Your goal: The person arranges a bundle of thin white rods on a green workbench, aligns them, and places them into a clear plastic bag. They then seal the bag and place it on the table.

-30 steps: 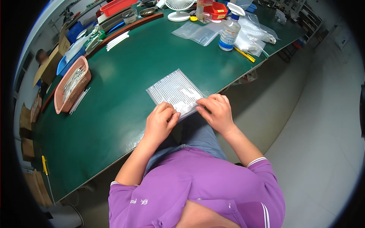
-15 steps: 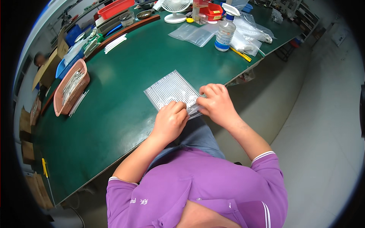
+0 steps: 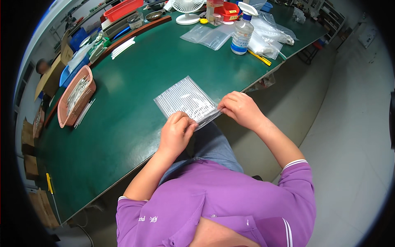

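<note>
A clear plastic bag [image 3: 184, 97] filled with a row of thin white rods lies flat at the front edge of the green table. My left hand [image 3: 177, 132] pinches the bag's near edge at its left part. At the right corner of that same edge, my right hand [image 3: 240, 108] has its thumb and fingers closed on the plastic. Between my hands the near edge of the bag is stretched and overhangs the table edge. Both hands are closed on the film.
On the left stands a pink basket [image 3: 87, 96] of thin rods, with loose rods [image 3: 84, 113] beside it. More white rods [image 3: 123, 47] lie farther back. A spray bottle [image 3: 242, 35], flat plastic bags [image 3: 207, 37], a yellow cutter [image 3: 259, 58] and a white fan [image 3: 188, 12] are at the far side.
My hands have moved apart along the bag's near edge, the left one slightly leftward, the right one rightward. More of the bag's near edge shows between them.
</note>
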Available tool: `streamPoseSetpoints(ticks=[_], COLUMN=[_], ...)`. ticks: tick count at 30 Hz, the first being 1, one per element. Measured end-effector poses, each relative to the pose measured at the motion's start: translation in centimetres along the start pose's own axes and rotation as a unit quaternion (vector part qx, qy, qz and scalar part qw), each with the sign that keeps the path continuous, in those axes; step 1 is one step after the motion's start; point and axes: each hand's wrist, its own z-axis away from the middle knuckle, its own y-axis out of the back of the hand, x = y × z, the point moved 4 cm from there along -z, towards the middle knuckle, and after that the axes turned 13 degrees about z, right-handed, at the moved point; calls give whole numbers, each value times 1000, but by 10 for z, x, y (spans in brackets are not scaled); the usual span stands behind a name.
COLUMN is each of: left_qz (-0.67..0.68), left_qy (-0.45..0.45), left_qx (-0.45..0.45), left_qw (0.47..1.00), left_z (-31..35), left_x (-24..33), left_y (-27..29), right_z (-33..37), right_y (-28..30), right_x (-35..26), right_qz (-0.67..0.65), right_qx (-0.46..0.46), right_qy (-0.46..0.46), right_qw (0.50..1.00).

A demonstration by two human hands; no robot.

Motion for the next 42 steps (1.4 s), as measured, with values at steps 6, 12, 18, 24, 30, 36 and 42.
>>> streamPoseSetpoints(ticks=[6, 12, 18, 24, 30, 36, 42], left_qz=[13, 27, 1, -29, 58, 58, -12], left_qy=[43, 93, 24, -24, 91, 99, -1], left_qx=[-17, -28, -55, -44, -23, -24, 7], left_qw=[999, 995, 998, 998, 994, 993, 1000], left_z=[0, 10, 19, 20, 27, 28, 30], left_x=[1, 1, 6, 3, -2, -4, -5], left_y=[8, 26, 32, 30, 33, 36, 31], right_z=[6, 6, 3, 0, 1, -9, -6], right_y=[-15, -23, -23, -13, -16, -11, -16], right_x=[12, 15, 9, 4, -1, -10, -11], right_qz=[-150, -178, -134, -82, -62, -57, -55], right_qx=[-3, 38, 64, 54, 58, 54, 69], right_qy=[-92, -86, -78, -1, -15, 41, 24], right_qw=[984, 980, 986, 995, 996, 996, 996])
